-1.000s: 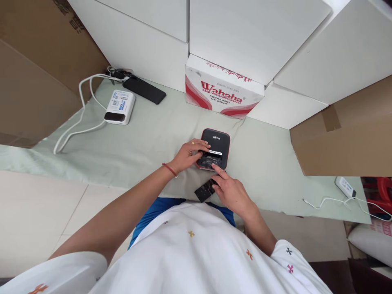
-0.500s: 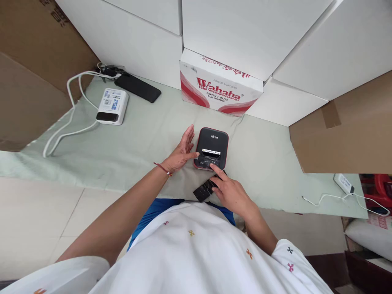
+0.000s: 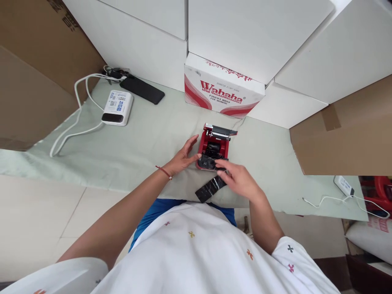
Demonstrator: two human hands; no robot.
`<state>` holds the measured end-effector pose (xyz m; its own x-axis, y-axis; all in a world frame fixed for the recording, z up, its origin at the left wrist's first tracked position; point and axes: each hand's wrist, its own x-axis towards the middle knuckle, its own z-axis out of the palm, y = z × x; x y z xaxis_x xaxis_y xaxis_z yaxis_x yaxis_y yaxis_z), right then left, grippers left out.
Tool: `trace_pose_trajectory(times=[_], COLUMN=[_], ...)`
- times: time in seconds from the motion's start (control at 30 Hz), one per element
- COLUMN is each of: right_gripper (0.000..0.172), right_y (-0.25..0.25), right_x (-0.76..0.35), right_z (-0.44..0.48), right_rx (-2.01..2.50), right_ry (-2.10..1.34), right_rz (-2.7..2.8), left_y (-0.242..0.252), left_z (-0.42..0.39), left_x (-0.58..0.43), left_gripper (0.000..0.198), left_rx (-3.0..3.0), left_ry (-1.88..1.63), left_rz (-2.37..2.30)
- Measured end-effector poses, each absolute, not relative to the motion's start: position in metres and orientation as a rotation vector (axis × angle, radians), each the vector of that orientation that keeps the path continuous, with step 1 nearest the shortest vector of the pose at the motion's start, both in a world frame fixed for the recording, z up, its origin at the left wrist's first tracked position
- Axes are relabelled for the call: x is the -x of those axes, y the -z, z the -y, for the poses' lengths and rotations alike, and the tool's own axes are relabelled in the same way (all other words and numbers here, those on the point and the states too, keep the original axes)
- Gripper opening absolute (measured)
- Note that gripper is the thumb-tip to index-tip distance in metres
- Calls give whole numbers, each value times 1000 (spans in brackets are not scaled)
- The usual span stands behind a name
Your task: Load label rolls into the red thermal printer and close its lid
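Observation:
A small black and red device [image 3: 214,150] lies on the pale green cloth [image 3: 147,143] with its lid raised, showing a red inside and a black part. My left hand [image 3: 183,157] rests against its left side, fingers stretched out. My right hand [image 3: 239,177] reaches to the device's near edge, fingertips touching the black part inside; its fingers are loosely curled. A flat black strip-shaped piece [image 3: 210,188] lies on the cloth just under my right hand.
A red and white Wahaha carton [image 3: 222,92] stands behind the device among white boxes [image 3: 254,36]. At the left lie a white power bank [image 3: 118,108] with a white cable and a black phone [image 3: 142,90]. Brown cardboard [image 3: 346,130] stands at the right.
The device's lid has swung up and now stands open. My right hand has moved up from the black strip to the device's near edge. My left hand stays at the left side.

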<state>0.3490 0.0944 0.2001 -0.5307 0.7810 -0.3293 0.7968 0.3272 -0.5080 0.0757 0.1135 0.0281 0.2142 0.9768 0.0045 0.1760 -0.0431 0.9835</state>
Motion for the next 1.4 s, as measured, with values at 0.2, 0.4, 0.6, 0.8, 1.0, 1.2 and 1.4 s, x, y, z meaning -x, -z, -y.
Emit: trace_pose_trajectory(times=[0.2,0.4,0.6,0.8,1.0,1.2,1.4], right_gripper=[39,44,30,42,28,45,39], right_y=[-192,-168,-185,-206,-163,-138,-138], right_x=[-314,-271,-295,-395,-447,-410,-366], right_z=[-166,-194,-178,-141,-116,-90,-77], right_rx=[-1684,-1602,-1675,-1867,-2006,-1972,-1760], right_ry=[640,529,641,822,681,663,770], right_rz=[-2407,-2234,-2342,-2307,-2054,-2111,-2070], left_y=[-10,-5,-4,-2,-5,-4,-4], left_z=[-94,-86,-85,-85,-86,-86,-86], left_x=[-82,-92,-95,-96,-97,-96,-97], left_gripper=[71,46,41,42,44,45,47], left_rx=[-1562,-1753,-1838,-1844,-1851,-1859,-1857], left_ry=[-1022,-1007,-998,-990,-979,-964,-967], left_rz=[-1368,-1457,-1507,-1521,-1529,-1546,-1563])
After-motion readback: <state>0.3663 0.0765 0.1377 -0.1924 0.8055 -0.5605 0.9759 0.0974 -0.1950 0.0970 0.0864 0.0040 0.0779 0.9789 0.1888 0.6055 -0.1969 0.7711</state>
